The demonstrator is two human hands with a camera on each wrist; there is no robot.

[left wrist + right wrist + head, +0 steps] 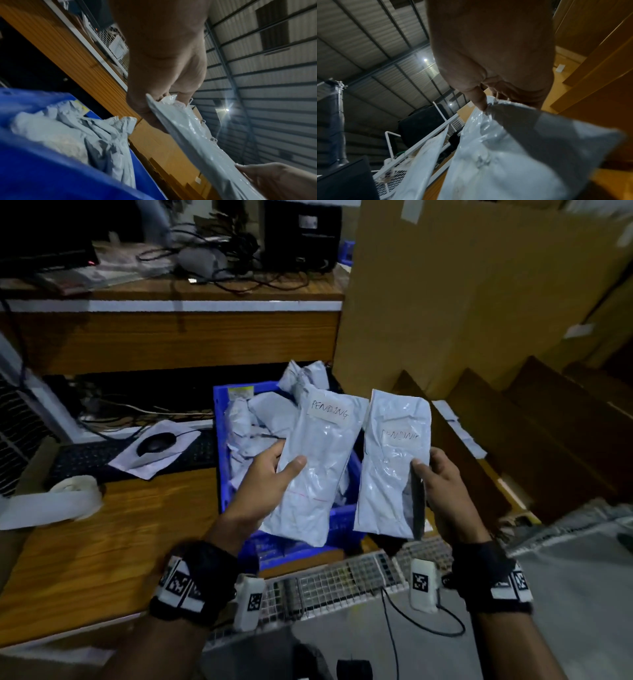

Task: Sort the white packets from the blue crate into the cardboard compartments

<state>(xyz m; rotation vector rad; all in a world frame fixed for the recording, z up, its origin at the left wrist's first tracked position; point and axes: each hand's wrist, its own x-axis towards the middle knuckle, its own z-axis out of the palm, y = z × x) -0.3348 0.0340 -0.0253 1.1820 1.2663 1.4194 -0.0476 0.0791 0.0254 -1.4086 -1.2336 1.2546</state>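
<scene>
Each hand holds up a white packet with a handwritten "PENDING" label. My left hand (270, 474) grips the left packet (318, 460) by its left edge, thumb on the front, above the blue crate (339, 518). My right hand (442, 477) pinches the right packet (394, 467) along its right edge. Several crumpled white packets (253, 426) lie in the crate. Cardboard compartments (534, 419) step away on the right. In the left wrist view the left hand (154, 108) clasps its packet (197, 138); in the right wrist view the right hand (488, 100) holds its packet (513, 155).
A wooden desk (102, 542) on the left carries a keyboard (89, 457), a mouse (156, 441) on paper and a tape roll (75, 494). A tall cardboard sheet (479, 296) stands behind the compartments. A white wire rack (342, 580) lies near me.
</scene>
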